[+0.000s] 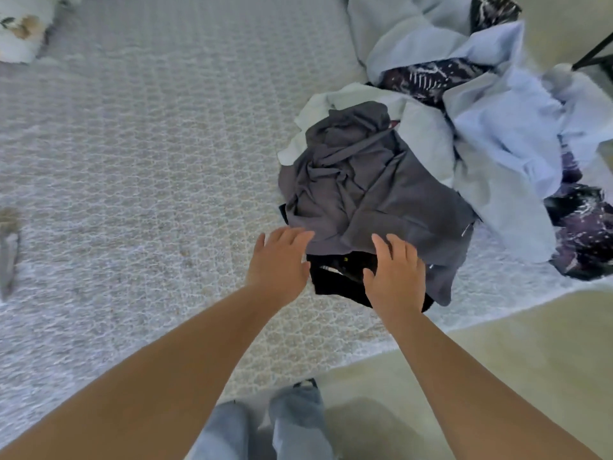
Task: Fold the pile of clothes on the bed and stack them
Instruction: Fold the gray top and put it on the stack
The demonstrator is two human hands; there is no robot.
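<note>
Bed covered by pale, lattice-patterned spread. Clothes heaped at right side: crumpled grey garment on top at near end, black garment beneath its near edge, light blue shirts and dark patterned fabric behind. Left hand flat, fingers extended, fingertips at left near edge of grey garment. Right hand fingers spread, resting over grey and black fabric. Floral pillow at far left corner. Jeans-clad legs at bottom, on beige floor.
</note>
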